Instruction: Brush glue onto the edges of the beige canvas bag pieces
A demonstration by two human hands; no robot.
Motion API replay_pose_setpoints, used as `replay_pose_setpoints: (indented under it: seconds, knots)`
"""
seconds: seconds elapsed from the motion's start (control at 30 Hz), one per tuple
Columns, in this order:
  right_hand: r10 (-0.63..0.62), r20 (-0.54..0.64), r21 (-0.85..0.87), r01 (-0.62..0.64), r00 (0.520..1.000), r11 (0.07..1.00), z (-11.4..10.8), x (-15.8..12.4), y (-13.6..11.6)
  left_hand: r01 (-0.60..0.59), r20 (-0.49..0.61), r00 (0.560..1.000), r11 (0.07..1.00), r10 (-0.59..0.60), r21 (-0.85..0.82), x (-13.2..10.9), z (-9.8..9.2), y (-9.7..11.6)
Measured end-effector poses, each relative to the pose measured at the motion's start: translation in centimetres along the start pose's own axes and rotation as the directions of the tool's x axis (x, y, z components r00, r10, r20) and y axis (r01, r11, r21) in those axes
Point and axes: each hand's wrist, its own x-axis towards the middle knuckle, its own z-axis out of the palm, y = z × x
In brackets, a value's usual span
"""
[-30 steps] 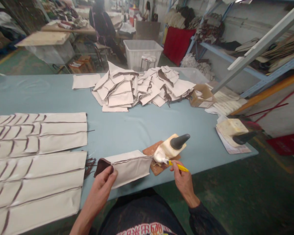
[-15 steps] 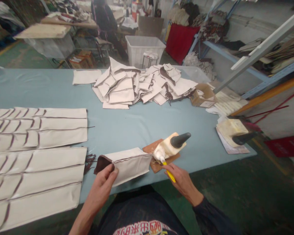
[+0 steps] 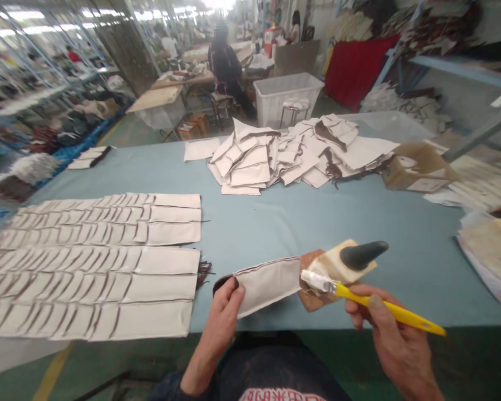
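Note:
My left hand (image 3: pixel 222 312) pinches the brown-edged left end of a cream fabric piece (image 3: pixel 271 284), which has a dark seam along its upper side. In my right hand (image 3: pixel 384 320) is a yellow-handled brush (image 3: pixel 384 311), its bristles coated in white paste and pointing left. The bristles are close to the right end of the fabric piece; whether they touch it I cannot tell. Behind the brush a cream plastic container (image 3: pixel 348 262) with a black conical part lies on a brown board (image 3: pixel 313 301).
Overlapping rows of cream pieces (image 3: pixel 162 289) cover the table's left side. A loose heap of cream pieces (image 3: pixel 250 164) lies at the back, beside a cardboard box (image 3: pixel 420 167). Beyond the blue-green table (image 3: pixel 250 223), a person (image 3: pixel 225 67) is near a white bin (image 3: pixel 288 94).
The brush has come out of the container's opening and now lies level, white bristles in view. My left hand still holds the fabric piece. The view has turned left.

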Motion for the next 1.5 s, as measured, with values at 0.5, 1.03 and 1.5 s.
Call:
replay_pose_setpoints:
  seconds: [0.5,1.03,1.5]
  knots:
    - [-0.151,0.457,0.089,0.123,0.876,0.988,9.4,1.5,-4.0,-0.053,0.204,0.973,0.968,0.105,-0.243,-2.8,-1.9,3.6]
    - [-0.241,0.473,0.066,0.238,0.847,0.969,9.2,1.3,-3.8,0.063,0.27,0.962,0.925,0.044,-0.375,-3.7,-1.8,2.8]
    - [-0.351,0.436,0.133,0.326,0.829,0.936,8.2,1.1,-3.7,0.184,0.298,0.955,0.81,-0.012,-0.557,-3.8,-1.3,2.8]
